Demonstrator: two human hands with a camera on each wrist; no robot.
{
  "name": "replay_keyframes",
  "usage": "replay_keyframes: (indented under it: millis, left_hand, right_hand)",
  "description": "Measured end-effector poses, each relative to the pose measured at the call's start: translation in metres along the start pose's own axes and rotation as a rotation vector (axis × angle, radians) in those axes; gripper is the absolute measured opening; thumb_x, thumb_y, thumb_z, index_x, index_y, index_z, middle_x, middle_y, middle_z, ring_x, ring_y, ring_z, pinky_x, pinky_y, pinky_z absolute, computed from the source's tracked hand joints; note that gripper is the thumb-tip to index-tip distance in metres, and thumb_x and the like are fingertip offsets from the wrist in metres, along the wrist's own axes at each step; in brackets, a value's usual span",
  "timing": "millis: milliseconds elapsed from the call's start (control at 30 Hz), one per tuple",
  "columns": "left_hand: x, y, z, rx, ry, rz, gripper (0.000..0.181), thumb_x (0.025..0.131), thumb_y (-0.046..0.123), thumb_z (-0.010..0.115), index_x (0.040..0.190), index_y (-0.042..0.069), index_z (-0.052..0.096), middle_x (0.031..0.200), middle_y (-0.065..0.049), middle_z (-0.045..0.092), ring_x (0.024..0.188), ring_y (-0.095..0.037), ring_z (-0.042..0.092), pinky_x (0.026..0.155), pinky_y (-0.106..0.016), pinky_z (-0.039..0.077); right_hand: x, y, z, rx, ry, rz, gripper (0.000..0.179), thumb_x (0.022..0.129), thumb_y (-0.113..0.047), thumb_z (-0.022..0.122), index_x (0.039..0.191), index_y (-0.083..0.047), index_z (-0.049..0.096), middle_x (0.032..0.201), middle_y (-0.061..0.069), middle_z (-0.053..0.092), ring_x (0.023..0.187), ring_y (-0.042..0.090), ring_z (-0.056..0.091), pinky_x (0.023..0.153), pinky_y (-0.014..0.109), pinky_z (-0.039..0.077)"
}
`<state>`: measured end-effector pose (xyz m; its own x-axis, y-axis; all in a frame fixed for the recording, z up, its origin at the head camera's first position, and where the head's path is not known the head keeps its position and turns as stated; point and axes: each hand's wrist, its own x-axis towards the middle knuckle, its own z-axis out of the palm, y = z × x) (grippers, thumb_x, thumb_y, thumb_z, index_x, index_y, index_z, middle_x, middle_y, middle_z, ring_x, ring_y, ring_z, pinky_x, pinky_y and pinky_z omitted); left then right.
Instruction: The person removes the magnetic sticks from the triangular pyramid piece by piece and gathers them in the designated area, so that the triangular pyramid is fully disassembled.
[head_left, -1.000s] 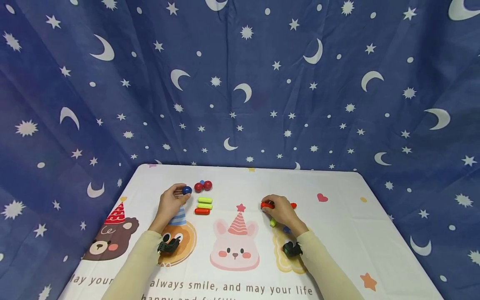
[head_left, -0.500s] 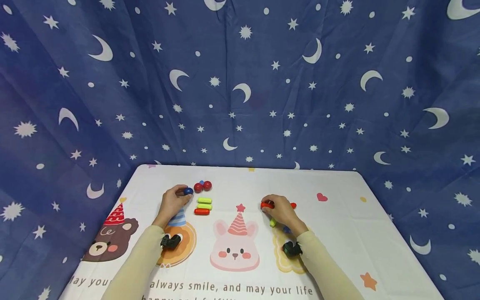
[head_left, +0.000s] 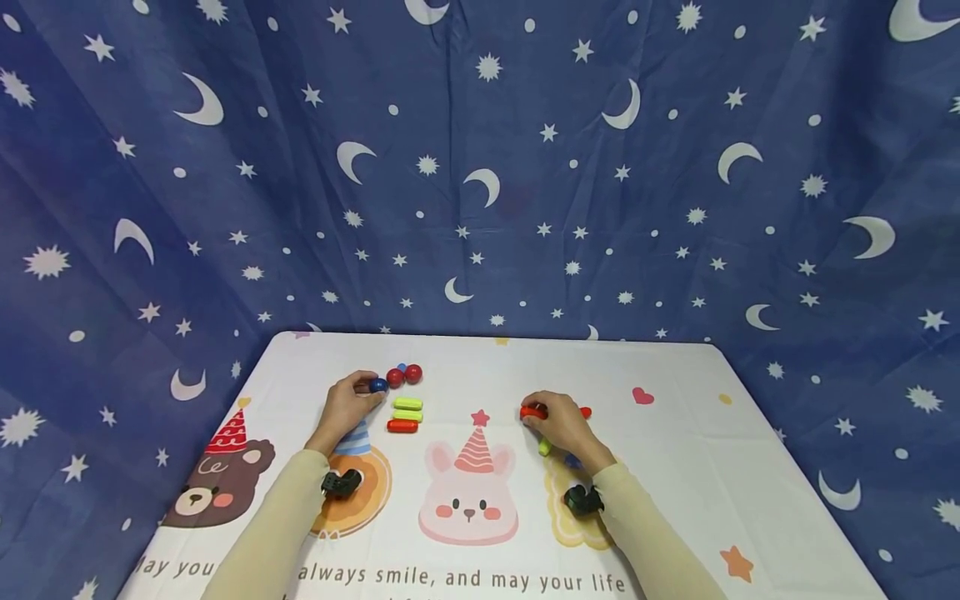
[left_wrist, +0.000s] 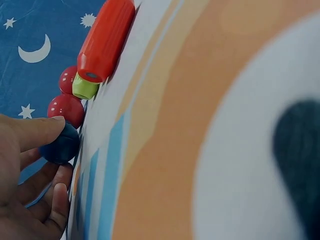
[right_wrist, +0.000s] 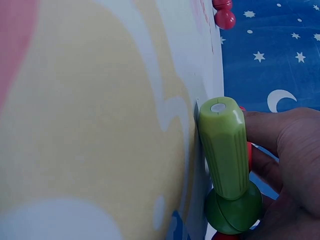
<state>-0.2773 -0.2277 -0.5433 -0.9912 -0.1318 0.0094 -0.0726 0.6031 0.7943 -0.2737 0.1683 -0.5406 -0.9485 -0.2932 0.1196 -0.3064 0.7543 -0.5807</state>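
Between the thumb and fingers of my left hand (head_left: pixel 347 410) is a dark blue ball (head_left: pixel 378 385), low over the tabletop. Just right of it lie two red balls (head_left: pixel 395 378), with a light blue ball (head_left: pixel 402 367) partly hidden behind. The left wrist view shows the dark blue ball right up against a red ball (left_wrist: pixel 66 109); whether they touch, I cannot tell. My right hand (head_left: pixel 564 422) grips a red rod (head_left: pixel 533 412) near the table surface. Beside that hand, the right wrist view has a yellow-green rod (right_wrist: pixel 223 150) on a green ball (right_wrist: pixel 233 209).
Two yellow-green rods (head_left: pixel 407 403) and a red rod (head_left: pixel 402 426) lie side by side in front of the red balls. Another red end (head_left: pixel 586 412) and a blue piece (head_left: pixel 573 460) show around my right hand. A starry blue curtain (head_left: pixel 480 233) hangs behind the table (head_left: pixel 660 467).
My left hand has shifted slightly right with the dark blue ball, bringing it up beside the red balls. The right hand stays in place on the red rod.
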Motion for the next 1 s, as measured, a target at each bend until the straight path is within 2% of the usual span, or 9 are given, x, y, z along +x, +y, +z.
replay_keyframes:
  millis: [133,367,567,733,833,933,1000]
  left_hand:
    - [-0.001,-0.001,0.001,0.006,-0.011,-0.012,0.045,0.088,0.017,0.072,0.129,0.005,0.059,0.119,-0.021,0.065,0.110,-0.034,0.061,0.097,-0.047,0.049]
    - [0.000,-0.001,-0.001,0.003,-0.011,-0.001,0.049,0.091,0.024,0.070,0.134,0.006,0.054,0.131,-0.020,0.059,0.120,-0.035,0.055,0.105,-0.050,0.044]
    - [-0.005,0.002,-0.005,0.004,0.014,0.005,0.047,0.091,0.026,0.070,0.132,0.007,0.056,0.133,-0.019,0.056,0.122,-0.035,0.055,0.101,-0.050,0.047]
    - [-0.010,0.007,-0.008,-0.045,0.075,0.110,0.042,0.093,0.028,0.068,0.128,0.007,0.059,0.129,-0.016,0.058,0.118,-0.034,0.058,0.094,-0.047,0.051]
    - [-0.014,0.014,-0.009,-0.062,0.101,0.176,0.040,0.093,0.029,0.069,0.126,0.008,0.062,0.126,-0.014,0.061,0.113,-0.032,0.061,0.086,-0.037,0.053]
    - [-0.019,0.025,-0.008,-0.066,0.109,0.206,0.037,0.092,0.026,0.070,0.123,0.009,0.063,0.123,-0.014,0.064,0.109,-0.031,0.062,0.079,-0.025,0.049]
    - [-0.022,0.032,-0.007,-0.070,0.109,0.226,0.035,0.091,0.024,0.071,0.122,0.009,0.064,0.121,-0.014,0.065,0.107,-0.031,0.063,0.078,-0.024,0.049]
  right_hand:
    - [-0.002,-0.002,0.000,0.003,-0.009,-0.004,0.021,0.083,-0.016,0.079,0.104,-0.017,0.073,0.107,0.004,0.072,0.095,0.020,0.065,0.088,0.040,0.053]
    - [0.000,-0.001,0.000,-0.013,0.001,-0.016,0.021,0.084,-0.019,0.078,0.105,-0.017,0.072,0.106,0.004,0.073,0.098,0.020,0.066,0.089,0.041,0.053]
    - [0.001,0.001,0.000,-0.038,0.007,-0.010,0.022,0.083,-0.020,0.079,0.104,-0.018,0.072,0.105,0.003,0.073,0.097,0.020,0.066,0.090,0.041,0.052]
    - [0.000,0.002,-0.003,-0.106,0.020,-0.015,0.026,0.083,-0.025,0.079,0.107,-0.017,0.073,0.105,0.002,0.074,0.097,0.022,0.068,0.092,0.044,0.050]
    - [0.000,0.002,-0.006,-0.141,0.014,-0.007,0.027,0.083,-0.025,0.079,0.108,-0.015,0.073,0.106,0.004,0.074,0.099,0.024,0.067,0.094,0.048,0.046]
    - [-0.002,0.003,-0.008,-0.168,0.010,0.003,0.028,0.082,-0.026,0.080,0.107,-0.015,0.074,0.104,0.003,0.073,0.098,0.024,0.067,0.090,0.048,0.043]
    - [-0.003,0.004,-0.009,-0.182,0.010,0.004,0.028,0.082,-0.027,0.080,0.106,-0.015,0.074,0.102,0.001,0.072,0.097,0.023,0.066,0.086,0.047,0.043]
